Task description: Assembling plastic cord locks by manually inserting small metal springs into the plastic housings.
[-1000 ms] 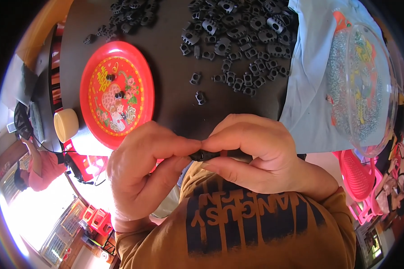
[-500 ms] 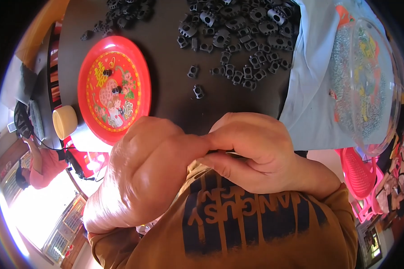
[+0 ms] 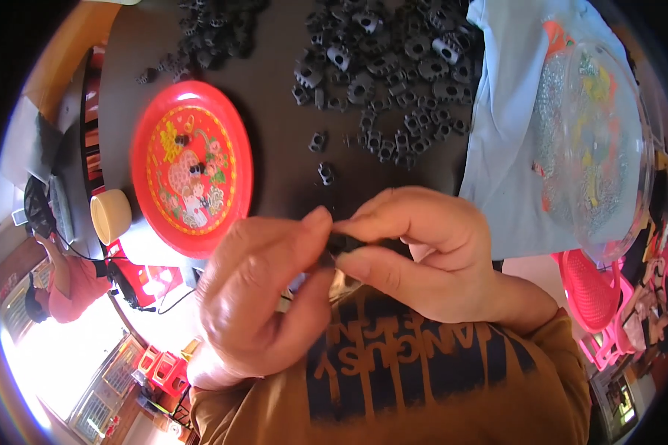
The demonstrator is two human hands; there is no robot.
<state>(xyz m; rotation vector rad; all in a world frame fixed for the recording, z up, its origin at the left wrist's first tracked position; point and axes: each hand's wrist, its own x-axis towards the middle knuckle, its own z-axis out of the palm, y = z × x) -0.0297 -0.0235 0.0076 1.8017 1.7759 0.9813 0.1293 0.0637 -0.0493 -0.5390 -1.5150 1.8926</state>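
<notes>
My left hand (image 3: 271, 293) and my right hand (image 3: 427, 248) meet at their fingertips, close in front of my chest. Both are closed in a pinch around a small black hair clip piece (image 3: 338, 242), mostly covered by the fingers. Beyond them on the dark table lie loose small black hair claw clips, the closest single clip (image 3: 325, 173) just past my fingertips. A large heap of black hair claw clips (image 3: 378, 67) spreads behind it. Left of my hands is a red round tray (image 3: 142, 185) with a printed pattern, holding two small black pieces (image 3: 196, 170).
Another pile of black clip parts (image 3: 215, 37) sits at the far left. A light blue cloth (image 3: 497, 178) covers the right side, with a clear plastic lid or bag (image 3: 594, 148) on it. A cream cup (image 3: 111, 215) stands beside the tray. Another person (image 3: 63, 285) is at far left.
My left hand has turned and lowered, its thumb and fingers now parted more visibly around the dark piece. The right hand stays nearly in place. The whole view has shifted slightly.
</notes>
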